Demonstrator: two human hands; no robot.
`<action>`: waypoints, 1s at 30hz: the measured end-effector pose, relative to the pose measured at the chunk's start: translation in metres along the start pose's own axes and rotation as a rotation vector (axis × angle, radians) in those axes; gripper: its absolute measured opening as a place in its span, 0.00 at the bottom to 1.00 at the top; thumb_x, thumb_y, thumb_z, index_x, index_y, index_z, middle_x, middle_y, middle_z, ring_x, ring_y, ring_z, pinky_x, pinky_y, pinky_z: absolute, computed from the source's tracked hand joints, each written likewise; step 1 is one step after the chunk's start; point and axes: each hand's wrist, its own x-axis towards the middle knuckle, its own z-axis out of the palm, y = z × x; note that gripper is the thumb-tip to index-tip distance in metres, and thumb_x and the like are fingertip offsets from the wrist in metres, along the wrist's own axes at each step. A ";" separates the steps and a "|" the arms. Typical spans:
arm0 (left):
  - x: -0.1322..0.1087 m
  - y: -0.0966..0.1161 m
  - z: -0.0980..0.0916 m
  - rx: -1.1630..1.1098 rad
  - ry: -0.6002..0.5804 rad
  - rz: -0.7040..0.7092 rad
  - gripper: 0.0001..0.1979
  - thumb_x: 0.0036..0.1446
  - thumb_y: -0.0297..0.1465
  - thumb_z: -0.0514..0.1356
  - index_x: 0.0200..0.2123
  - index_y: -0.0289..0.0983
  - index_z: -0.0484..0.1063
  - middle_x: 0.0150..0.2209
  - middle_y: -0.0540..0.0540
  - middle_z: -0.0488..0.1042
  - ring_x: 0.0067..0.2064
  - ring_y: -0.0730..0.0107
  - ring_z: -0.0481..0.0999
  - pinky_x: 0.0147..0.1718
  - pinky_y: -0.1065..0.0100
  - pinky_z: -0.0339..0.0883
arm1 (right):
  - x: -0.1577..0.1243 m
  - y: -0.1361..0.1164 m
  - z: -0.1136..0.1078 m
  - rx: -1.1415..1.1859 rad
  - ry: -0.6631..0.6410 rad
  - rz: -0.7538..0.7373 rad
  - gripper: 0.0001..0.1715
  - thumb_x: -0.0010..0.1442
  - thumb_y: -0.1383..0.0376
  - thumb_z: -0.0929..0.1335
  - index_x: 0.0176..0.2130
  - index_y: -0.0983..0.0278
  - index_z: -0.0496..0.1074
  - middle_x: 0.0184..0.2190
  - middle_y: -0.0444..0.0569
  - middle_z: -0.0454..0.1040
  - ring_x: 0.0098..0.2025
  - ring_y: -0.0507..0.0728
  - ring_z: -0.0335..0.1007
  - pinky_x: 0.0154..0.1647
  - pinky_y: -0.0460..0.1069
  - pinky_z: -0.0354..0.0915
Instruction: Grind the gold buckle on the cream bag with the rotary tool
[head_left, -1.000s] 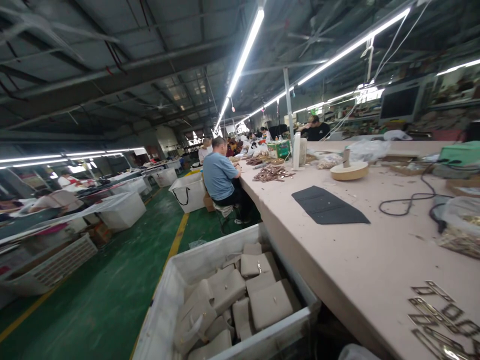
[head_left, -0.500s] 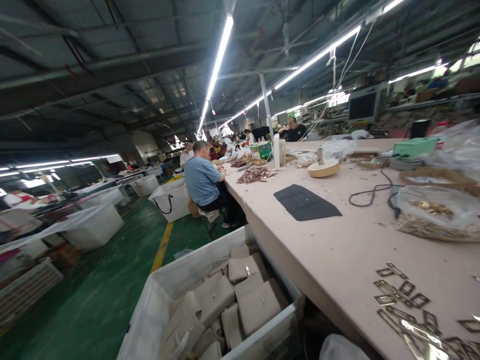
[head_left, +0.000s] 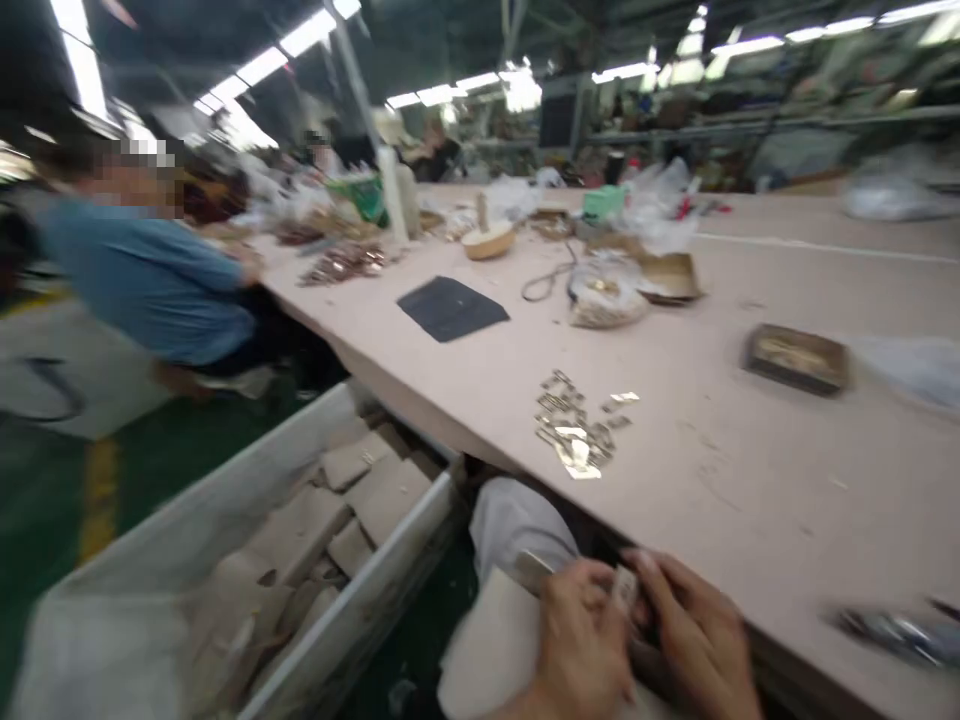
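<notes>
Now both hands (head_left: pixel 637 630) on beige piece (head_left: pixel 487 650)

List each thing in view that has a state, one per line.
Left hand: closed on a beige bag.
Right hand: pinching a small metal piece.
Bin: open, holding beige bags.
Metal fittings: loose on the table.
Tray: open, with fittings inside.
Black sheet: lying flat.

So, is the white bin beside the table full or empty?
Partly full. The white bin holds beige pieces stacked loosely, below its rim.
</notes>
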 end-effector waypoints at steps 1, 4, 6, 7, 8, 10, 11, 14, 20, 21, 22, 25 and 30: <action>0.007 -0.011 0.007 0.000 -0.019 0.001 0.23 0.59 0.47 0.65 0.50 0.38 0.71 0.38 0.44 0.77 0.26 0.71 0.76 0.20 0.72 0.69 | -0.008 0.007 -0.005 0.241 -0.002 0.113 0.32 0.67 0.41 0.58 0.42 0.59 0.78 0.21 0.46 0.70 0.24 0.58 0.72 0.24 0.51 0.69; 0.021 -0.033 0.016 0.066 -0.002 0.204 0.21 0.58 0.46 0.64 0.44 0.35 0.70 0.31 0.45 0.78 0.14 0.79 0.67 0.11 0.77 0.58 | -0.016 0.017 -0.009 0.612 0.014 0.241 0.28 0.64 0.43 0.66 0.40 0.65 0.77 0.20 0.45 0.71 0.22 0.54 0.68 0.25 0.49 0.67; 0.024 -0.036 0.014 0.093 -0.019 0.297 0.19 0.59 0.44 0.62 0.44 0.33 0.69 0.29 0.46 0.78 0.12 0.78 0.67 0.10 0.77 0.56 | -0.015 0.016 -0.007 0.630 0.030 0.228 0.23 0.60 0.48 0.71 0.39 0.65 0.78 0.23 0.46 0.73 0.23 0.52 0.67 0.25 0.47 0.66; 0.024 -0.036 0.013 0.094 -0.042 0.305 0.19 0.60 0.43 0.62 0.44 0.33 0.69 0.28 0.46 0.78 0.12 0.77 0.69 0.10 0.77 0.56 | -0.015 0.014 -0.005 0.619 0.041 0.217 0.21 0.58 0.50 0.73 0.38 0.65 0.78 0.24 0.46 0.74 0.23 0.52 0.67 0.24 0.46 0.65; 0.025 -0.035 0.011 0.093 -0.061 0.308 0.18 0.60 0.42 0.62 0.44 0.33 0.69 0.28 0.46 0.78 0.13 0.76 0.70 0.11 0.78 0.57 | -0.015 0.012 -0.004 0.615 0.049 0.209 0.19 0.58 0.51 0.74 0.37 0.65 0.78 0.25 0.46 0.74 0.22 0.51 0.67 0.24 0.46 0.65; 0.026 -0.034 0.008 0.087 -0.087 0.314 0.16 0.61 0.40 0.61 0.45 0.33 0.69 0.29 0.45 0.78 0.14 0.75 0.73 0.12 0.78 0.58 | -0.016 0.009 -0.003 0.617 0.053 0.203 0.19 0.59 0.51 0.73 0.36 0.65 0.78 0.23 0.45 0.73 0.21 0.51 0.66 0.22 0.46 0.64; 0.027 -0.035 0.008 0.082 -0.093 0.313 0.16 0.61 0.40 0.61 0.45 0.33 0.69 0.30 0.44 0.79 0.14 0.75 0.73 0.12 0.78 0.58 | -0.015 0.009 -0.003 0.601 0.050 0.205 0.19 0.60 0.51 0.72 0.37 0.65 0.78 0.22 0.45 0.72 0.20 0.51 0.65 0.21 0.46 0.64; 0.030 -0.036 0.008 0.057 -0.076 0.305 0.17 0.61 0.40 0.61 0.45 0.32 0.69 0.29 0.44 0.78 0.13 0.75 0.72 0.11 0.79 0.56 | -0.009 0.006 -0.007 0.405 0.093 0.151 0.18 0.64 0.52 0.69 0.40 0.64 0.77 0.23 0.45 0.73 0.21 0.52 0.66 0.22 0.46 0.64; 0.031 -0.038 0.006 0.019 -0.040 0.314 0.19 0.61 0.42 0.61 0.45 0.32 0.69 0.30 0.44 0.78 0.12 0.77 0.70 0.10 0.78 0.55 | 0.038 -0.017 -0.025 -0.006 0.280 -0.318 0.10 0.64 0.61 0.69 0.44 0.63 0.75 0.32 0.47 0.75 0.28 0.53 0.70 0.32 0.48 0.67; 0.030 -0.039 0.005 0.019 -0.037 0.319 0.18 0.61 0.41 0.61 0.45 0.32 0.69 0.29 0.44 0.78 0.12 0.77 0.70 0.10 0.78 0.54 | 0.048 -0.022 -0.026 -0.027 0.226 -0.392 0.09 0.64 0.63 0.68 0.45 0.62 0.75 0.34 0.48 0.76 0.29 0.53 0.70 0.33 0.48 0.67; 0.031 -0.039 0.004 0.020 -0.036 0.323 0.17 0.61 0.40 0.60 0.45 0.32 0.69 0.29 0.44 0.78 0.13 0.77 0.70 0.11 0.78 0.54 | 0.058 -0.026 -0.026 -0.047 0.162 -0.455 0.10 0.65 0.65 0.67 0.46 0.61 0.75 0.37 0.49 0.76 0.31 0.53 0.70 0.34 0.49 0.67; 0.032 -0.039 0.001 0.027 -0.042 0.331 0.14 0.61 0.37 0.59 0.43 0.32 0.70 0.29 0.45 0.78 0.13 0.77 0.70 0.10 0.79 0.55 | 0.085 -0.034 -0.018 -0.124 0.006 -0.562 0.14 0.64 0.69 0.65 0.47 0.59 0.75 0.44 0.50 0.76 0.40 0.56 0.72 0.41 0.50 0.68; 0.035 -0.041 -0.002 0.019 -0.048 0.325 0.12 0.61 0.34 0.58 0.43 0.32 0.69 0.31 0.44 0.79 0.13 0.77 0.71 0.09 0.79 0.55 | 0.106 -0.035 -0.001 -0.211 -0.086 -0.524 0.12 0.62 0.70 0.65 0.43 0.59 0.74 0.40 0.49 0.74 0.41 0.57 0.70 0.44 0.51 0.66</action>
